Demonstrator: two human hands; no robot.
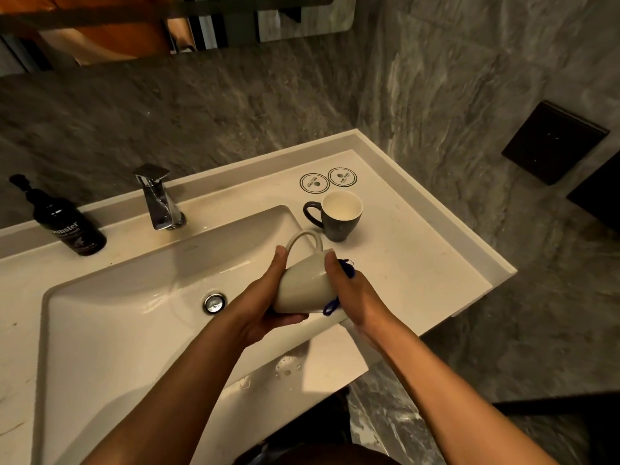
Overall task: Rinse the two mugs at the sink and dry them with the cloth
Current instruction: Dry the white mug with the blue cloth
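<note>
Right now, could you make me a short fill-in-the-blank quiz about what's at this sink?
1. Both hands hold the ____ mug tipped on its side.
2. The right hand presses a ____ cloth against that mug.
3. The dark mug stands upright on the ____, right of the basin.
4. A dark bottle stands ____ of the tap.

Missing words: white; blue; counter; left
</note>
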